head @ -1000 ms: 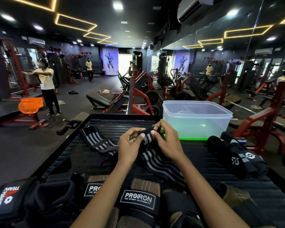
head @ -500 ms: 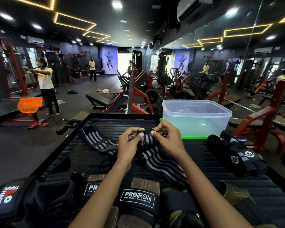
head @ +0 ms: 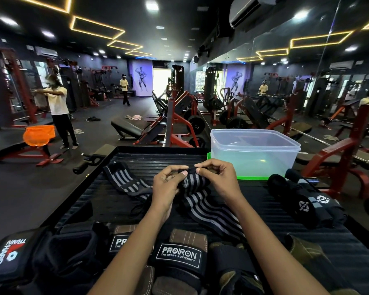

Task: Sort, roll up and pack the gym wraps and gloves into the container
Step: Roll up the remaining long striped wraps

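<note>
A ribbed black desk [head: 158, 160] carried everything. Beyond the right hand [head: 218, 179] stood a clear container [head: 255, 154]. Near the wrists lay gloves [head: 178, 255]; right of the hands, rolled wraps [head: 307, 204]. Both hands, left hand [head: 165, 186] included, pinched the rolled end of a striped wrap [head: 207, 206], its tail trailing toward the person.

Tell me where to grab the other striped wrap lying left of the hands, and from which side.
Grip the striped wrap at its far end, which lies flat and free on the ribbed black mat. Come from above on the left; its near end runs under the left hand.
</note>
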### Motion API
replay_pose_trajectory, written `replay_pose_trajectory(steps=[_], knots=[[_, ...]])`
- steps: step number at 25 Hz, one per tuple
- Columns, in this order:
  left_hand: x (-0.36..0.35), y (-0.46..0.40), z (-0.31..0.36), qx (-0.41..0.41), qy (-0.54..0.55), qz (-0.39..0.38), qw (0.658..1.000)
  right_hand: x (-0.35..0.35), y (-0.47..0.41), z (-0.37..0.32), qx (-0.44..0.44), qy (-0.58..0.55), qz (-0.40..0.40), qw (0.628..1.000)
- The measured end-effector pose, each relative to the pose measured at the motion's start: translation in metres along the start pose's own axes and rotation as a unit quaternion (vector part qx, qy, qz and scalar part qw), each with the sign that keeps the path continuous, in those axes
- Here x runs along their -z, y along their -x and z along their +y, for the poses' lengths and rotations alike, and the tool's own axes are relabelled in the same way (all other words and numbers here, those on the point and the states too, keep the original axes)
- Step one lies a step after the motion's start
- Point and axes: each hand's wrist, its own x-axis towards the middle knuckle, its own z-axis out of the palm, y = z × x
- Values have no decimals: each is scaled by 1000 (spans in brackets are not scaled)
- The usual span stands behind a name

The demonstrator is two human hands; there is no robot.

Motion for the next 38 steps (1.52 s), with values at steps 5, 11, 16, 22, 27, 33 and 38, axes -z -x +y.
replay_pose_trajectory(steps=[5, 11, 16, 22, 27, 33, 38], knots=[[3, -2, -2, -17, 8, 21, 1000, -1, 2, -1, 3, 2, -10, 1000], [2, -2, -1, -39, -3, 21, 999, -1, 1, 2, -10, -38, -28, 999], [3, -3, -1, -41, -44, 26, 998, -1, 0, -1, -33, -75, -27, 996], [4, -4, -4, -43, -83, 40, 995, -1, 0, -3, -32, -63, -41, 997], [4, -3, 0, -60, -67, 31, 995, 0, 1, -3, -41, -43, -53, 997], [4, -1, 4, 15, -6, 12, 1000, 2, 0, -2, -77, -88, -40, 992], [3, 0, 5, 22, -9, 10, 1000, 3, 1, 0, -95, -94, -45, 990]])
